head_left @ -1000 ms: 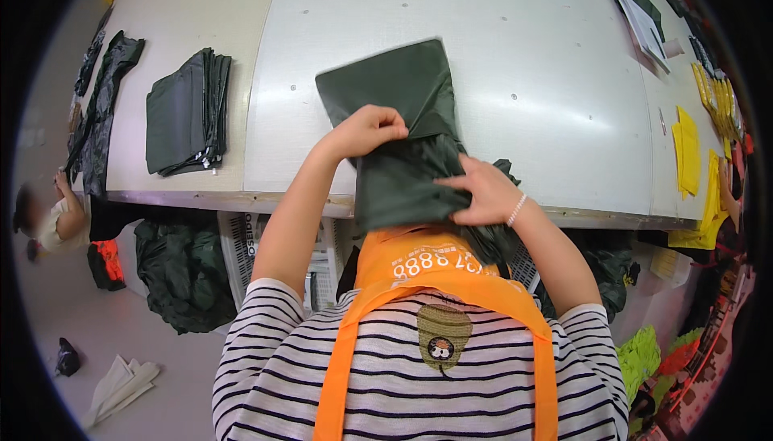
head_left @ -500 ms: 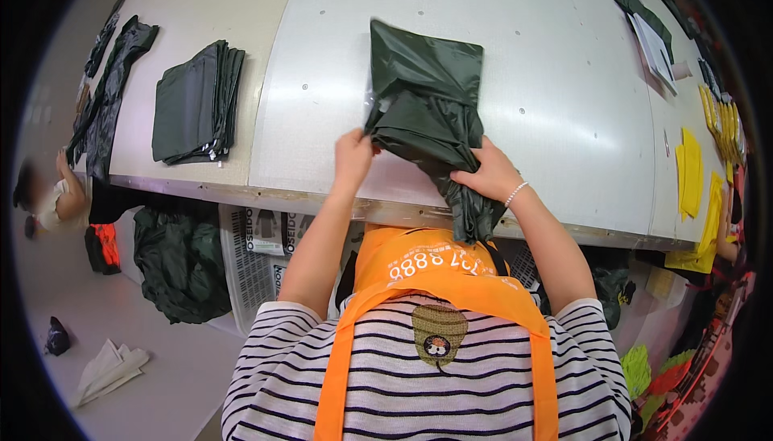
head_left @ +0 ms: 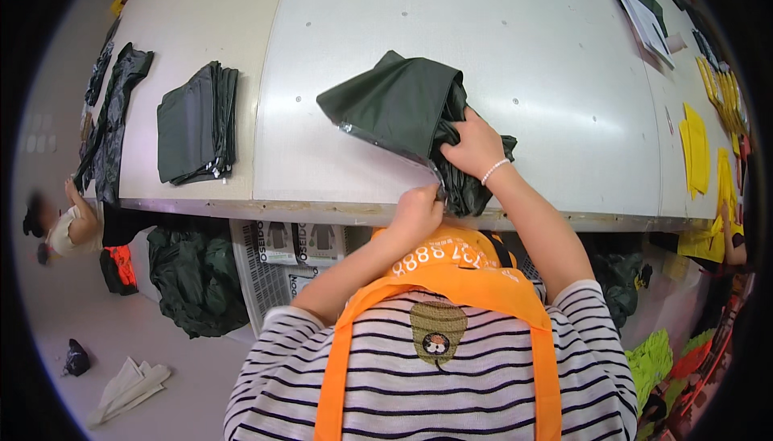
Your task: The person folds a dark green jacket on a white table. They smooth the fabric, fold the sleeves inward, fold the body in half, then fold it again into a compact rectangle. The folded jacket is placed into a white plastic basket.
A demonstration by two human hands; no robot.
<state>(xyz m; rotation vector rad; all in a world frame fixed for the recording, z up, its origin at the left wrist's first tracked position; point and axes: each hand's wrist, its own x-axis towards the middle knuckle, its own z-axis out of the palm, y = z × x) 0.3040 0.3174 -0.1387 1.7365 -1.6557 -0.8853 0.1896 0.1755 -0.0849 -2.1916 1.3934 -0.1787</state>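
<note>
A dark green, slightly shiny fabric piece (head_left: pixel 398 107) lies on the table in front of me. Its far part spreads into a flat, pointed flap, while the near part is bunched into loose folds. A clear, glossy strip runs along its left edge. My left hand (head_left: pixel 419 211) is closed in a pinch on the near end of that edge, close to the table's front. My right hand (head_left: pixel 475 147) grips the bunched folds from the right, thumb and fingers partly buried in them. Whether something else sits inside the folds is hidden.
To the left stands a neat stack of dark green folded pieces (head_left: pixel 197 123), with dark patterned fabric (head_left: pixel 121 119) beyond. A co-worker's arm (head_left: pixel 84 219) reaches in there. Yellow pieces (head_left: pixel 694 151) and a white pad (head_left: pixel 644 26) lie right. Under the table are a white crate (head_left: pixel 248 272) and dark green fabric (head_left: pixel 193 280).
The fabric piece has turned anticlockwise, its flap swinging left. My left hand has moved right and nearer, toward the bunched end; my right hand has shifted slightly up and left.
</note>
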